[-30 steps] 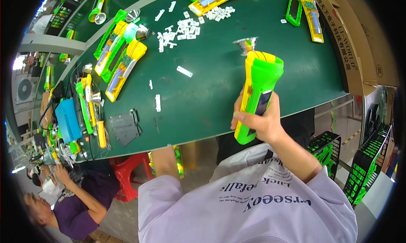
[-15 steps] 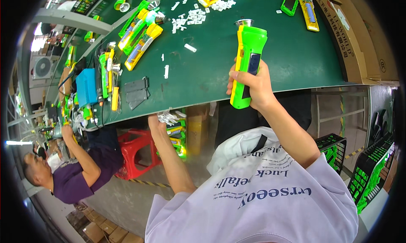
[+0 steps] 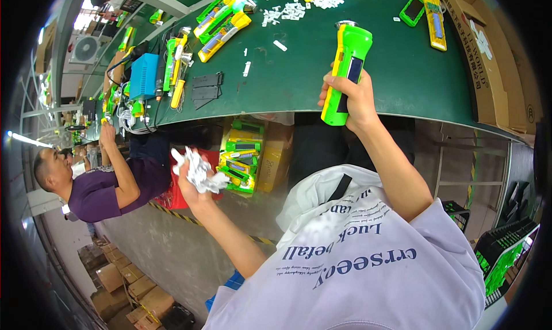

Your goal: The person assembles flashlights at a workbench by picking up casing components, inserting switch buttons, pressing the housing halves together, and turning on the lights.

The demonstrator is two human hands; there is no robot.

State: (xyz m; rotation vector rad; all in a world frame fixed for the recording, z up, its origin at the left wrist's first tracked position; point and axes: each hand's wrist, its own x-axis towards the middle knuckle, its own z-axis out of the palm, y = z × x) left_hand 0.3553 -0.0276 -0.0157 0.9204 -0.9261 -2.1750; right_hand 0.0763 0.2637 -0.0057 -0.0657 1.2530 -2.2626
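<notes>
My right hand [image 3: 357,98] is closed around the handle of a green and yellow flashlight [image 3: 352,47], held tilted over the near edge of the table. A dark panel runs along the flashlight's side, and a silver reflector shows at its head. Off to the left, below the table edge, my left hand [image 3: 194,199] cradles a heaped handful of small white plastic pieces [image 3: 199,172]. The pieces hide most of its fingers. More white pieces [image 3: 291,11] lie loosely piled at the back of the green table [image 3: 299,71].
Opened flashlights [image 3: 225,37] lie at the back left, near black rectangular plates [image 3: 207,88] and a blue box [image 3: 144,76]. A cardboard box [image 3: 486,71] borders the right side. Below stands a crate of flashlights [image 3: 242,157]. A co-worker [image 3: 103,186] sits at left.
My left hand has come out from beside the table edge, leftward, bringing the white pieces into fuller view. The right hand still grips the flashlight. The whole view has shifted.
</notes>
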